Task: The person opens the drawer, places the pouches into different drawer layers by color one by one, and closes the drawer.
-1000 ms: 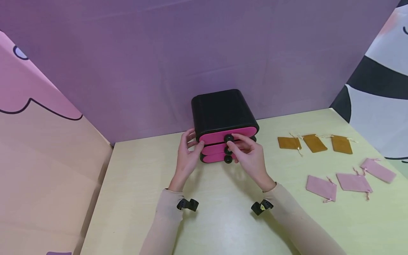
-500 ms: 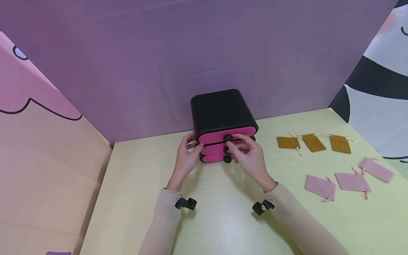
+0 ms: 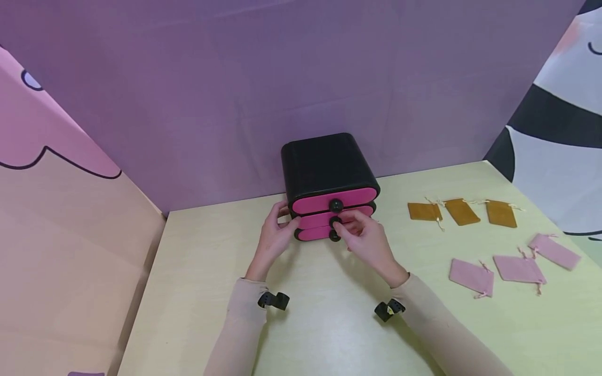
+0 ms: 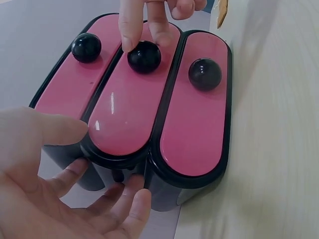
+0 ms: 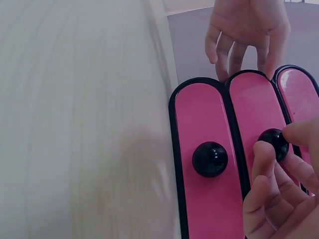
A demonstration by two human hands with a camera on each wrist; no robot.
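At the left, the left hand (image 3: 275, 233) braces the small black drawer chest with three glossy pink oval drawer fronts (image 3: 329, 172), which stands near the middle of the pale yellow-green table's (image 3: 197, 282) far edge, against the purple backdrop. In the left wrist view the thumb (image 4: 55, 130) lies on the face of the middle drawer and the other fingers curl loosely round the chest's left end, resting there rather than squeezing.

Just to its right, the right hand (image 3: 366, 241) pinches the round black knob of the middle drawer (image 3: 335, 221) between thumb and forefinger; in the right wrist view the fingertips (image 5: 263, 152) close on the ball from either side. The middle front seems to sit a shade proud of its neighbours in the left wrist view, so I judge the drawer is being worked by its knob.

To do this well, the pull should run straight toward the person, level with the tabletop, so the drawer does not bind. The bracing hand should push back steadily, since the chest looks light enough to slide. The glossy knob wants a firm pinch.

Further right, three flat mustard-brown drawstring pouches (image 3: 463, 211) lie in a row toward the far right corner, and three pink drawstring pouches (image 3: 517, 267) lie nearer the right edge.
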